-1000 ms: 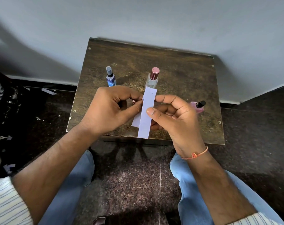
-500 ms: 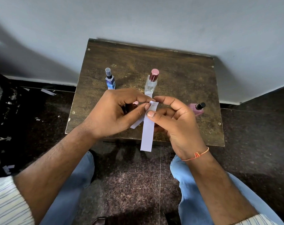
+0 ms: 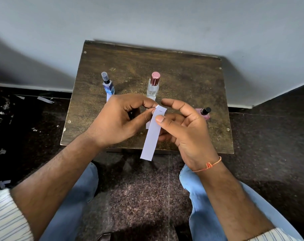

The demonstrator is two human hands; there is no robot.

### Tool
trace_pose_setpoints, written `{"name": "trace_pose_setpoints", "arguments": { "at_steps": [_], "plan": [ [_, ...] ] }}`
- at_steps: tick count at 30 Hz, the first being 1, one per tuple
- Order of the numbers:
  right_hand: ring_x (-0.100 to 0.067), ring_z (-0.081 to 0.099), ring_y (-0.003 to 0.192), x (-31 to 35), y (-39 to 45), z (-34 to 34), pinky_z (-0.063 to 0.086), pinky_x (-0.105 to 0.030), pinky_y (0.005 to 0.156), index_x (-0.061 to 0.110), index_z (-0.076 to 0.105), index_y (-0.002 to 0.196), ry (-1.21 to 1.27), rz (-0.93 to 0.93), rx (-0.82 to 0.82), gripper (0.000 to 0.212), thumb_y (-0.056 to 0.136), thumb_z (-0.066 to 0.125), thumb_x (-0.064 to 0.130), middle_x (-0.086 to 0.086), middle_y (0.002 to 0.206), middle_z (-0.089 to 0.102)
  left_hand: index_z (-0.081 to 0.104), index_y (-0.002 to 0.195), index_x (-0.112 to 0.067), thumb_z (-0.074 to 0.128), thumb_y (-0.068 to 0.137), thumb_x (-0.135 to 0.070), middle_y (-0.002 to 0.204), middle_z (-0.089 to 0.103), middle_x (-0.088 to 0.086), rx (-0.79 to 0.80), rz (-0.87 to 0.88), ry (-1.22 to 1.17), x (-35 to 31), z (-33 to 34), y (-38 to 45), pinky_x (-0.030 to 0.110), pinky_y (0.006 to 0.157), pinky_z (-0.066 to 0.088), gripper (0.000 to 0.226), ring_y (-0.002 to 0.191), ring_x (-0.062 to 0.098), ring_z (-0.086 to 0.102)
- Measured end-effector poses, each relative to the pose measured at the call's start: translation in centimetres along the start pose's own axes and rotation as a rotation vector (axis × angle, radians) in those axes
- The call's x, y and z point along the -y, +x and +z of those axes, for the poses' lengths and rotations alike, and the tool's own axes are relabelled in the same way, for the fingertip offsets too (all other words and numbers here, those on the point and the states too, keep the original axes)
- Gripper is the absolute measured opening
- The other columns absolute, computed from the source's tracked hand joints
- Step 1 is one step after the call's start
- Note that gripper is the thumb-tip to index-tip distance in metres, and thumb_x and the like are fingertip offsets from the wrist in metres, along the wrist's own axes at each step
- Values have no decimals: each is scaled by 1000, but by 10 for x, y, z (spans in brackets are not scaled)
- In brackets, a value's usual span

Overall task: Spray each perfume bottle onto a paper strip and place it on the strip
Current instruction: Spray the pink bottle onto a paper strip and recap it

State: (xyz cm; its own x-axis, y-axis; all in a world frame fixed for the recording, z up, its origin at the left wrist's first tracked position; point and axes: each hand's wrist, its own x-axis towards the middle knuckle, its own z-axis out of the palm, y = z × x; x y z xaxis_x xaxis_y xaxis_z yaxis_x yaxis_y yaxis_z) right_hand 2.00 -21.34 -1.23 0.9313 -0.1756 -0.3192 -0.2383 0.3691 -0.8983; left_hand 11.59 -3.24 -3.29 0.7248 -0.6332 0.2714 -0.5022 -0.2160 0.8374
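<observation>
Three perfume bottles stand on the small brown table (image 3: 182, 80) in the head view: a blue bottle (image 3: 108, 85) near the left edge, a clear bottle with a maroon cap (image 3: 154, 86) about midway between the left and right edges, and a pink bottle with a black cap (image 3: 203, 113) toward the right edge, partly hidden behind the right hand (image 3: 186, 131). Two hands meet over the table's front edge. The left hand (image 3: 118, 122) pinches the top of one white paper strip (image 3: 152, 136) between thumb and forefinger, and the right thumb presses the same strip against the right fingers just below, while the right forefinger arches free above it. The strip hangs downward, its lower end past the front edge of the table, over the speckled floor (image 3: 139, 197). A second strip (image 3: 108, 97) peeks out under the blue bottle, and another pale strip end shows behind the held one, below the clear bottle. One orange thread bracelet (image 3: 209, 165) circles the right wrist. Paper scraps (image 3: 45, 100) lie on the floor left of the table.
</observation>
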Motion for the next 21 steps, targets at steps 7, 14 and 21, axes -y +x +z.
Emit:
{"name": "trace_pose_setpoints", "arguments": {
  "at_steps": [7, 14, 21],
  "plan": [
    [-21, 78, 73, 3, -2, 5, 61, -30, 59, 21, 72, 115, 120, -8, 7, 41, 77, 82, 11, -5, 80, 80, 79, 111, -2, 64, 107, -20, 102, 78, 0, -70, 106, 157, -8, 1, 1, 15, 85, 51, 24, 91, 6, 72],
    [-26, 78, 79, 2, -4, 7, 61, -38, 73, 23, 73, 115, 222, -61, 43, 42, 75, 85, 15, -10, 87, 81, 78, 107, 3, 69, 104, -6, 100, 78, 6, -151, 160, 171, -13, 2, 1, 16, 85, 53, 14, 91, 10, 73],
    [-17, 81, 78, 25, -14, 6, 65, -32, 66, 23, 75, 113, 303, -184, 145, 41, 75, 82, 9, 0, 77, 81, 81, 103, -6, 71, 106, -15, 95, 80, -1, -210, 31, 152, -5, -4, 0, 17, 67, 47, 14, 73, 11, 69]
  ]
}}
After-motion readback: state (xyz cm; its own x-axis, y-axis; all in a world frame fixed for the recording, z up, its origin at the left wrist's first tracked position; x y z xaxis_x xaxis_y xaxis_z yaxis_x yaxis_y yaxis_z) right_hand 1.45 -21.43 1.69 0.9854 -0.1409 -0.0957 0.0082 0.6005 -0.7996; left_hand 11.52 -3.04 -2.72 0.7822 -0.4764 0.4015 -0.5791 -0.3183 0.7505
